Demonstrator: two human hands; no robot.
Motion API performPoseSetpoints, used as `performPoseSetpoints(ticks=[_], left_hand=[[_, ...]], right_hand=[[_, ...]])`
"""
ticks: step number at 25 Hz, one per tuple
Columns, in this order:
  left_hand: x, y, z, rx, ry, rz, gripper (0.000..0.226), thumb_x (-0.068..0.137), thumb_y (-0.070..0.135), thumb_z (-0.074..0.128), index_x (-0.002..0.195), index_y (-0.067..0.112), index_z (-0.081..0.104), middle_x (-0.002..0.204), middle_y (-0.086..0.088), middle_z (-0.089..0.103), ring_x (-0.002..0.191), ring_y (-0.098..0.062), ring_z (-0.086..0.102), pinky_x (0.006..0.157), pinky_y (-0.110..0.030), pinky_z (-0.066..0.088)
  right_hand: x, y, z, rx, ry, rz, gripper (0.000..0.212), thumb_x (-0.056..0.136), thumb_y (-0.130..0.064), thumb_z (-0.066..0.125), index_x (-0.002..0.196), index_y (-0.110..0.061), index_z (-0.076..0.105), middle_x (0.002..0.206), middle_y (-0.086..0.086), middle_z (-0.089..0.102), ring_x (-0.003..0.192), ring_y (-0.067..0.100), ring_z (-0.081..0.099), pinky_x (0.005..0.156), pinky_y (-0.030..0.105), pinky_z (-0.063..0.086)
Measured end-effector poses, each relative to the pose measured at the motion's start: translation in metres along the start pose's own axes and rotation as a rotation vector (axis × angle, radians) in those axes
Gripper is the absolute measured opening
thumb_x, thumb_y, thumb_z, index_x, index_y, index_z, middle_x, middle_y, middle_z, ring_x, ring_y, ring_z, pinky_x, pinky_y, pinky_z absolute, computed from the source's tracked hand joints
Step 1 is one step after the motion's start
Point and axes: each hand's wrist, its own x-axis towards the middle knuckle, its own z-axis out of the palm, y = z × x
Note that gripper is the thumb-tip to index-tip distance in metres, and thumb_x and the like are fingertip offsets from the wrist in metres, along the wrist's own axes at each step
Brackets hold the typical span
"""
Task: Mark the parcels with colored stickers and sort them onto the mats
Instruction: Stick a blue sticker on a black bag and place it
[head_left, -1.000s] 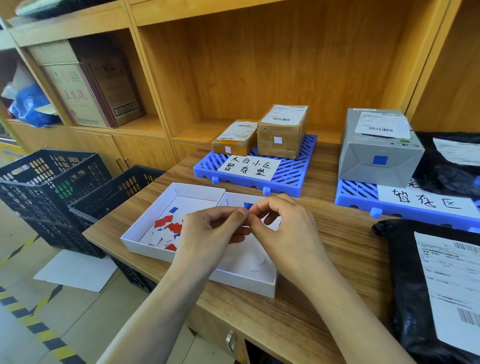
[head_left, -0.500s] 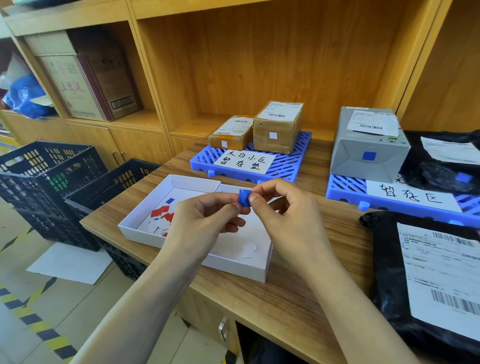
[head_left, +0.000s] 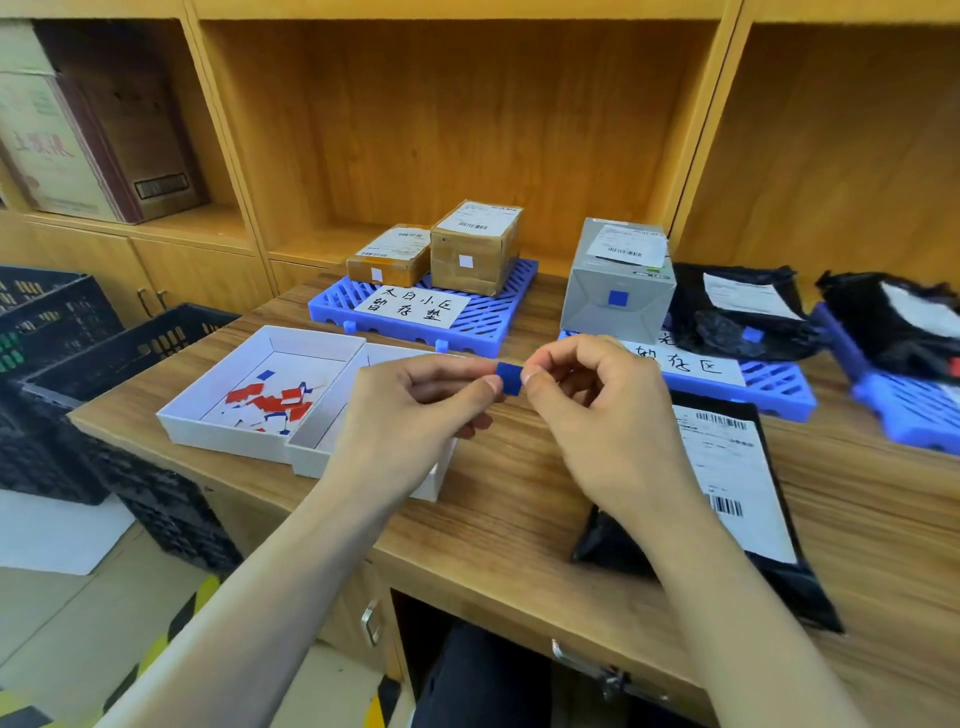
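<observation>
Now both hands pinch the small blue square sticker, left hand and right hand meeting above the desk; the unmarked black plastic mailer bag lies just beside the right wrist, nearer that hand.

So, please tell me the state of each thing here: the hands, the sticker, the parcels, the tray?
left hand: pinches the blue sticker
right hand: pinches the same sticker
blue sticker: held between both hands, above the desk
black parcel: flat on the desk, no sticker visible
grey box: on a blue mat, blue sticker on
white tray: open, stickers inside
</observation>
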Motion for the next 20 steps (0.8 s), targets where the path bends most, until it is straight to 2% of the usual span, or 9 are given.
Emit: performPoseSetpoints(ticks=[3,7,10,13,17,20], left_hand=[[-0.009,0.005,0.017,-0.014,-0.051,0.02,0.012,0.082,0.015,0.078,0.094,0.016,0.079,0.083,-0.005,0.078,0.068,-0.014,0.069,0.065,-0.024,0.056],[-0.025,0.006,0.046,0.028,-0.148,0.097,0.007,0.081,0.016,0.078,0.08,0.023,0.078,0.074,0.005,0.075,0.068,-0.008,0.065,0.062,-0.022,0.051],[-0.039,0.002,0.066,0.066,-0.207,0.155,0.005,0.082,0.013,0.077,0.081,0.018,0.078,0.073,0.009,0.073,0.067,-0.001,0.063,0.064,-0.017,0.049],[-0.053,-0.003,0.079,0.116,-0.22,0.172,0.003,0.082,0.015,0.078,0.081,0.018,0.077,0.077,0.004,0.075,0.067,-0.004,0.061,0.067,-0.017,0.049],[-0.068,-0.019,0.084,0.238,-0.204,0.236,0.009,0.083,0.02,0.077,0.084,0.029,0.075,0.076,0.015,0.072,0.069,-0.005,0.063,0.065,-0.017,0.048],[-0.077,-0.031,0.084,0.314,-0.207,0.277,0.013,0.083,0.021,0.075,0.088,0.033,0.074,0.082,0.019,0.071,0.076,-0.006,0.062,0.071,-0.02,0.048]], right_hand=[[-0.012,0.0,-0.03,-0.038,0.032,-0.002,0.012,0.087,-0.017,0.071,0.077,-0.024,0.069,0.078,-0.007,0.065,0.06,0.004,0.053,0.06,0.012,0.039],[-0.031,0.004,-0.07,-0.125,0.02,0.028,0.01,0.087,-0.02,0.07,0.079,-0.024,0.07,0.078,-0.008,0.068,0.063,0.004,0.054,0.059,0.014,0.04],[-0.048,0.009,-0.092,-0.164,0.032,0.05,0.011,0.087,-0.02,0.07,0.078,-0.024,0.069,0.076,-0.012,0.068,0.063,0.005,0.054,0.059,0.015,0.04],[-0.066,0.015,-0.108,-0.191,0.042,0.092,0.012,0.087,-0.02,0.07,0.077,-0.026,0.069,0.077,-0.012,0.068,0.063,0.004,0.056,0.059,0.014,0.039],[-0.096,0.034,-0.118,-0.264,0.051,0.147,0.011,0.083,-0.024,0.073,0.075,-0.031,0.068,0.087,-0.011,0.06,0.07,0.008,0.054,0.066,0.022,0.038],[-0.116,0.047,-0.116,-0.294,0.081,0.175,0.011,0.079,-0.028,0.078,0.074,-0.033,0.07,0.088,-0.012,0.055,0.073,0.008,0.052,0.066,0.014,0.037]])
